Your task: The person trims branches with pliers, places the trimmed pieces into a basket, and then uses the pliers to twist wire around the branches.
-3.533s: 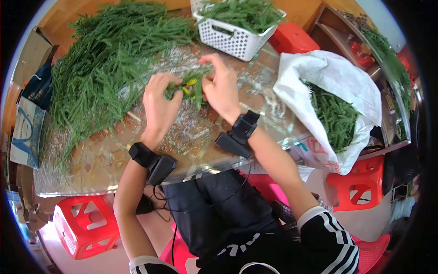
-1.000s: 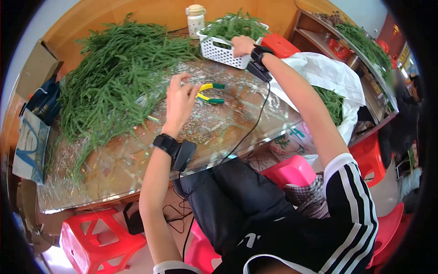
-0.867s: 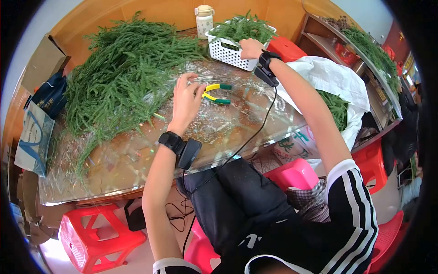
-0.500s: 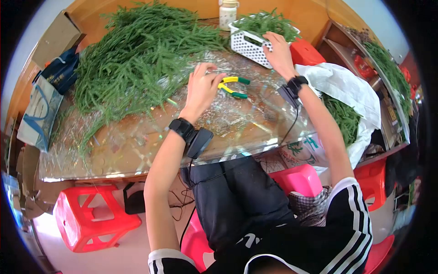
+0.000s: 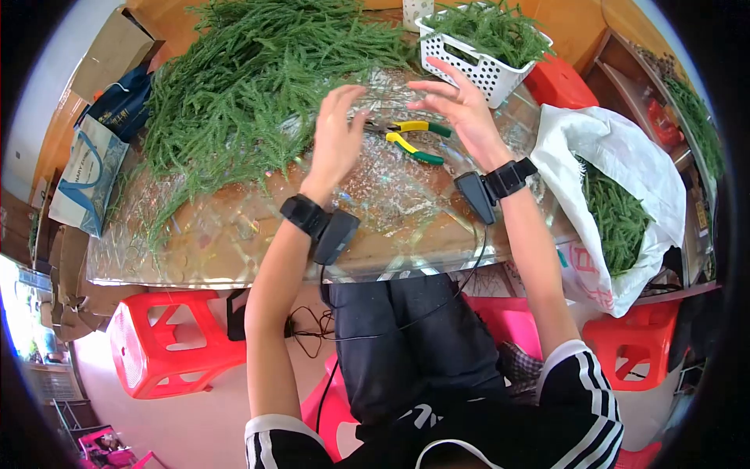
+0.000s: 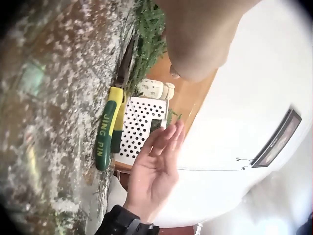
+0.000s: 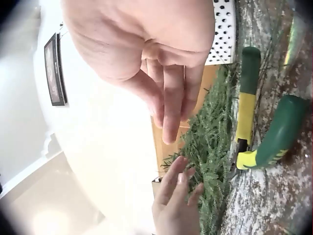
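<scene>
A pair of pliers (image 5: 423,125) with yellow-and-green handles lies on the table, handles spread toward the right. My left hand (image 5: 337,137) is beside the metal end of the pliers, its fingers loosely bent around nothing. Above and right of the handles is my right hand (image 5: 466,113), with fingers extended and nothing in them. In the left wrist view the pliers (image 6: 105,129) lie beyond the left hand, and the right hand (image 6: 155,176) shows an empty palm. The right wrist view has the left hand (image 7: 177,208) in front of green sprigs (image 7: 210,132).
A large heap of green sprigs (image 5: 258,102) covers the table's back left. A white perforated basket (image 5: 488,76) of sprigs stands at the back, beside a bottle (image 5: 418,12). At right, a white sack (image 5: 660,176) holds more sprigs. Red stools (image 5: 176,344) stand below.
Earlier, both hands were at a small green bundle with the pliers' yellow showing. The right hand then reached the basket and has come back toward the left hand, empty. The pliers now lie uncovered.
</scene>
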{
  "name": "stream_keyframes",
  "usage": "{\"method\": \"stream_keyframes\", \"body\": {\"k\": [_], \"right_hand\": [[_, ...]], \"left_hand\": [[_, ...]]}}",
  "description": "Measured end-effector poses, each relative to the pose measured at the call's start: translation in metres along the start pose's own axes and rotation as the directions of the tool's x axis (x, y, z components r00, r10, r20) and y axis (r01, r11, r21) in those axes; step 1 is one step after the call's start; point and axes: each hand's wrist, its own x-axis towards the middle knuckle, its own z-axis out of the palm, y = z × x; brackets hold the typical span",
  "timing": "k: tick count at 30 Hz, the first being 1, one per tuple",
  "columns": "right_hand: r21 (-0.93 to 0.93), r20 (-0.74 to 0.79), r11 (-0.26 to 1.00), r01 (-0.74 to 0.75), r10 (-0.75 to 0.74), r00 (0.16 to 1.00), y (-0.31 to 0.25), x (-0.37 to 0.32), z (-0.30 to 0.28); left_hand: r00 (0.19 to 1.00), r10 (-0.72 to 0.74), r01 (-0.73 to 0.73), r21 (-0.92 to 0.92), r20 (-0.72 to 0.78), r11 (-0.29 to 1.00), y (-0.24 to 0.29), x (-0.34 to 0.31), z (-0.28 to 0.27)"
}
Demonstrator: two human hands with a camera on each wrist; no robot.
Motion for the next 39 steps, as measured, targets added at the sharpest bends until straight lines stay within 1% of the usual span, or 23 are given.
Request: {"method": "stream_keyframes", "body": {"k": [2,5,7,10,13,14,16,17,18,20,21,23,24,25,26,27,29,30,31,34,35,38,39], "right_hand": [[-0.113,0.075,0.993,-0.044,0.053,0.996,0.005,0.002,-0.014],[-0.064,0.06,0.997,-0.048,0.052,0.997,0.018,0.005,-0.027],[-0.025,0.095,0.998,-0.054,0.056,0.994,0.023,0.009,-0.026],[0.064,-0.048,0.998,-0.008,0.011,0.999,0.02,0.009,-0.024],[0.046,-0.059,0.997,-0.06,0.063,0.996,0.017,0.006,-0.021],[0.031,-0.077,0.996,-0.083,0.085,0.993,0.017,0.006,-0.021],[0.007,-0.057,0.996,-0.089,0.089,0.994,0.018,0.007,-0.022],[-0.025,-0.051,0.996,-0.089,0.088,0.995,0.019,0.008,-0.022],[-0.058,-0.047,0.995,-0.087,0.084,0.995,0.02,0.009,-0.022],[-0.056,-0.026,0.993,-0.102,0.1,0.995,0.019,0.009,-0.021],[-0.07,-0.01,0.991,-0.117,0.116,0.993,0.018,0.008,-0.021],[-0.079,0.01,0.989,-0.127,0.129,0.992,0.018,0.008,-0.021],[-0.08,0.011,0.988,-0.135,0.136,0.991,0.019,0.007,-0.022],[-0.082,0.012,0.987,-0.141,0.143,0.99,0.019,0.008,-0.022],[-0.083,0.011,0.985,-0.15,0.151,0.988,0.019,0.009,-0.022],[-0.079,0.014,0.986,-0.149,0.151,0.989,0.019,0.01,-0.021],[-0.1,0.03,0.982,-0.158,0.161,0.986,0.018,0.01,-0.02],[-0.11,0.037,0.98,-0.164,0.169,0.985,0.017,0.009,-0.019],[-0.107,0.037,0.979,-0.172,0.176,0.984,0.018,0.008,-0.018],[-0.109,0.076,0.983,-0.147,0.155,0.985,0.017,0.008,-0.016],[-0.106,0.08,0.982,-0.155,0.164,0.983,0.017,0.007,-0.015],[-0.145,0.077,0.981,-0.127,0.139,0.987,0.017,0.008,-0.016],[-0.143,0.079,0.981,-0.134,0.146,0.986,0.017,0.008,-0.016]], "left_hand": [[0.999,-0.03,0.03,0.002,-0.011,1.0,-0.002,0.003,0.003],[0.971,-0.24,0.241,-0.085,0.012,0.967,-0.005,0.004,-0.003],[0.965,-0.263,0.264,-0.056,0.016,0.963,-0.01,0.0,-0.001],[0.96,-0.279,0.28,-0.013,0.03,0.96,-0.018,0.002,-0.008],[0.992,0.006,-0.043,0.29,0.126,0.956,-0.016,0.01,-0.017],[0.993,0.0,-0.037,0.306,0.121,0.951,-0.017,0.016,-0.023],[0.951,0.178,-0.284,0.483,0.254,0.829,-0.028,0.03,-0.05],[0.907,0.251,-0.406,0.545,0.338,0.733,-0.033,0.037,-0.065],[0.905,0.248,-0.411,0.554,0.347,0.724,-0.039,0.044,-0.08],[0.943,0.135,-0.314,0.682,0.304,0.66,-0.053,0.057,-0.11],[0.942,0.133,-0.316,0.688,0.307,0.654,-0.063,0.062,-0.125],[0.959,-0.108,-0.148,0.788,0.263,0.598,-0.095,0.064,-0.158],[0.959,-0.106,-0.15,0.792,0.261,0.591,-0.117,0.064,-0.177],[0.901,-0.349,-0.009,0.818,0.256,0.575,-0.133,0.064,-0.193],[0.785,-0.571,0.125,0.842,0.24,0.525,-0.15,0.063,-0.204],[0.785,-0.572,0.124,0.845,0.238,0.521,-0.146,0.061,-0.207],[0.616,-0.746,0.431,0.683,0.254,0.589,-0.12,0.048,-0.215],[0.514,-0.809,0.578,0.582,0.286,0.573,-0.109,0.043,-0.218],[0.507,-0.813,0.579,0.585,0.287,0.568,-0.105,0.04,-0.222],[0.491,-0.845,0.728,0.432,0.213,0.532,-0.09,0.029,-0.237],[0.482,-0.85,0.732,0.436,0.21,0.523,-0.077,0.025,-0.238],[0.475,-0.793,0.621,0.492,0.381,0.609,-0.037,0.008,-0.235],[0.469,-0.797,0.625,0.495,0.38,0.603,-0.025,0.0,-0.232]]}}
